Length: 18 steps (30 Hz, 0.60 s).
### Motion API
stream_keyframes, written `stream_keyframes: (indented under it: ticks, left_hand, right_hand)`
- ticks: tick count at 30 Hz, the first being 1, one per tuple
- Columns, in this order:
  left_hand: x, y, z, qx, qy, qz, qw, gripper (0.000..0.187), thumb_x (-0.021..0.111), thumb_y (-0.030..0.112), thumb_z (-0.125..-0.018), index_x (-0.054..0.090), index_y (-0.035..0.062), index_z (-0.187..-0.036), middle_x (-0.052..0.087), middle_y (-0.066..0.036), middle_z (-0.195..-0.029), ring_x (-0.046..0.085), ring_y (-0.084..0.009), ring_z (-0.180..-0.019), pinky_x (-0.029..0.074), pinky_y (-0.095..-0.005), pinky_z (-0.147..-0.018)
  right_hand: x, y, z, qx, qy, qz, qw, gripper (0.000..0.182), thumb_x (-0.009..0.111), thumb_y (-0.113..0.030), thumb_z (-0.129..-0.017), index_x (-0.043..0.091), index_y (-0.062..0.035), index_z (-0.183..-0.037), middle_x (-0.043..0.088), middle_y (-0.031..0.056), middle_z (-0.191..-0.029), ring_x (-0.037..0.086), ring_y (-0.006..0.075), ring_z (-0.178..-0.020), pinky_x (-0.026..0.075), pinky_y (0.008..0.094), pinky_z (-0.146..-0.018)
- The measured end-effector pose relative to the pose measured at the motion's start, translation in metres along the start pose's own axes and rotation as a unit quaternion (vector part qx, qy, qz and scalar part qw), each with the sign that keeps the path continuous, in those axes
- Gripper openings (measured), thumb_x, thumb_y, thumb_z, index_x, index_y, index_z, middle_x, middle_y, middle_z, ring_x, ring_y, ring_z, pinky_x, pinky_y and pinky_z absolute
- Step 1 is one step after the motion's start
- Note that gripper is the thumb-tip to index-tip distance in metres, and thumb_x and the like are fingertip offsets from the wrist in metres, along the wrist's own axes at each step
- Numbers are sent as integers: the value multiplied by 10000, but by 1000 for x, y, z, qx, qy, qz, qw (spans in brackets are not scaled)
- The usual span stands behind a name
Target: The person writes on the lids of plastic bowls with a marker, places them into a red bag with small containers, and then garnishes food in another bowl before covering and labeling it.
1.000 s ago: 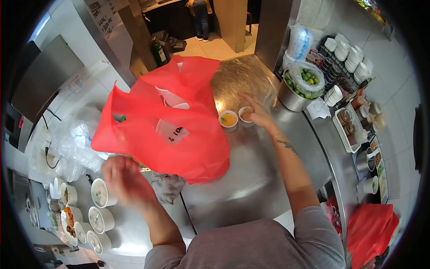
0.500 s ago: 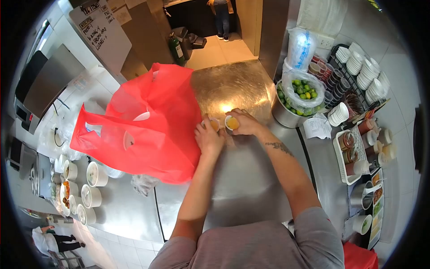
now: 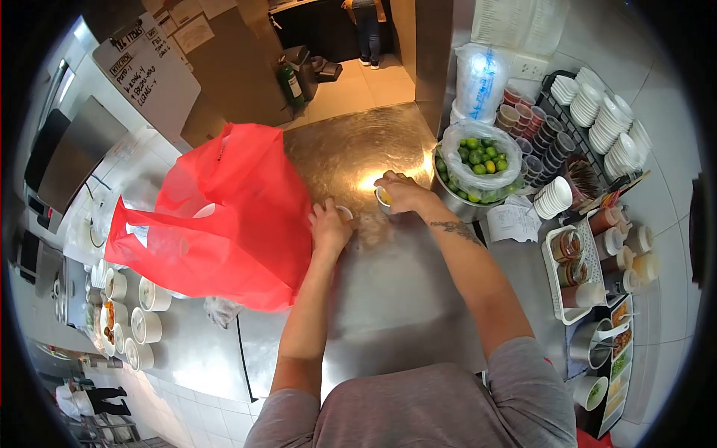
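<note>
My left hand [image 3: 330, 226] is closed around a small white cup [image 3: 344, 213] at the steel counter, just right of a large red bag [image 3: 243, 216]. Its fingers hide most of that cup. A short way to the right, my right hand [image 3: 407, 194] grips a second small white cup [image 3: 383, 199] with something yellow in it. Fingers cover its right side and part of its top. The bag stands upright with its handle loop drooping left, and pale shapes show faintly inside it.
Limes in a plastic-lined pot [image 3: 482, 158] stand at the right, beside a paper slip [image 3: 513, 220] and a white basket [image 3: 571, 269] of jars and bottles. Several lidded white tubs [image 3: 146, 325] occupy the left counter. Two other people are in the distance.
The two cups are farther apart, and my right hand now covers more of its cup. The whole scene has shifted left as my head turned slightly.
</note>
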<state>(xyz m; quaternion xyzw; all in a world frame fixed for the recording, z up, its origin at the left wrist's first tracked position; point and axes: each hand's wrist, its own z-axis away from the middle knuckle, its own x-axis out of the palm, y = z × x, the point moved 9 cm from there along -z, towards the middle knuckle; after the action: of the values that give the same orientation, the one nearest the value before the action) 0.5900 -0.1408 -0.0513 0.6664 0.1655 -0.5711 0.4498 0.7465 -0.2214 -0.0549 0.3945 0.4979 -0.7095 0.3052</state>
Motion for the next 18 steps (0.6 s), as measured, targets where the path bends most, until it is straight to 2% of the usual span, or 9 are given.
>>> stream_keyframes:
  ticks: [3,6,9,11,12,14,15,16,18]
  left_hand:
    - [13,26,16,57,0,11,998,754,772,263,-657,391,64,-1277,390,-226,-1264,371,-432,-1161,370,-475,-958]
    - [27,54,35,113,14,16,993,744,771,266,-634,417,37,-1247,425,-217,-1208,410,-413,-1102,368,-462,-950]
    - [37,85,54,147,-47,20,988,683,744,252,-640,441,25,-1209,432,-216,-1206,401,-408,-1122,342,-457,-976]
    - [47,97,67,183,15,-1,983,650,731,225,-642,453,17,-1192,441,-215,-1189,412,-398,-1108,354,-444,-960]
    - [46,104,73,173,24,-6,985,620,721,198,-641,463,25,-1178,449,-213,-1180,423,-393,-1098,380,-448,-929]
    - [57,113,76,169,5,24,985,593,711,168,-641,470,34,-1166,446,-212,-1180,428,-383,-1101,400,-453,-903]
    - [69,116,76,179,-24,62,982,595,711,164,-642,468,34,-1169,436,-211,-1190,421,-378,-1112,395,-453,-908]
    - [68,120,80,174,-43,70,981,637,719,204,-650,453,35,-1203,430,-218,-1204,415,-378,-1118,382,-447,-923]
    - [62,128,91,193,-39,75,977,662,724,252,-670,447,38,-1232,424,-215,-1216,412,-373,-1120,372,-441,-929]
  right_hand:
    - [2,5,0,37,-45,37,998,673,598,-30,-667,435,-146,-1310,401,118,-1310,407,334,-1221,326,440,-1043]
    - [-3,3,3,9,1,112,994,609,560,-19,-702,451,-118,-1293,453,139,-1240,465,345,-1157,382,416,-983]
    - [-1,10,12,33,-68,116,990,701,523,7,-740,327,-135,-1398,229,182,-1474,288,339,-1334,301,402,-1070]
    - [-21,-17,28,1,-85,122,989,727,503,32,-734,289,-110,-1414,221,193,-1474,245,336,-1353,283,366,-1085]
    - [-9,16,8,-21,-2,95,995,733,508,28,-730,275,-85,-1416,223,204,-1469,240,345,-1352,281,360,-1085]
    - [-25,3,19,-73,45,72,994,723,545,7,-712,312,-61,-1393,279,235,-1432,276,364,-1332,289,343,-1071]
    - [-45,-25,44,-39,51,46,997,727,559,12,-698,332,-67,-1384,309,233,-1418,298,352,-1325,295,339,-1061]
    - [-49,-38,52,-64,47,26,997,745,421,138,-679,309,-48,-1392,220,232,-1459,234,341,-1353,236,341,-1104]
    - [-58,-57,70,-91,75,-6,993,700,435,128,-690,356,-50,-1362,264,211,-1446,249,337,-1349,253,335,-1087]
